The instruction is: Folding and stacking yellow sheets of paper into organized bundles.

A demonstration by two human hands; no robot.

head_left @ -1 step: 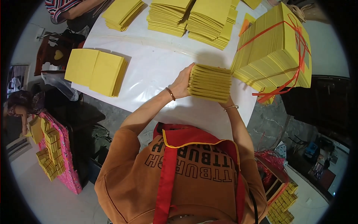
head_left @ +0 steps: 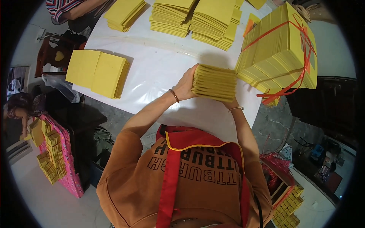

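A stack of folded yellow paper (head_left: 215, 83) is held over the white table, its layered folded edges turned up toward me. My left hand (head_left: 188, 83) is closed on the stack's left side, with the fingers mostly behind it. From below, my right hand (head_left: 231, 103) grips the near right corner; most of its fingers are hidden under the paper. Just right of the held stack stands a large block of yellow paper (head_left: 273, 49) bound with red plastic strap (head_left: 302, 72). Two yellow stacks (head_left: 97, 72) lie side by side at the table's left edge.
More yellow paper piles (head_left: 213, 19) line the far side of the white-covered table (head_left: 152, 72). A person in a striped sleeve (head_left: 62, 9) is at the far left. Another person (head_left: 23, 110) handles yellow bundles at a pink-covered table (head_left: 72, 163). Yellow bundles (head_left: 289, 209) are stacked at lower right.
The near edge of the held stack has risen slightly, and my right hand has shifted up a little with it. My left hand stays in about the same place.
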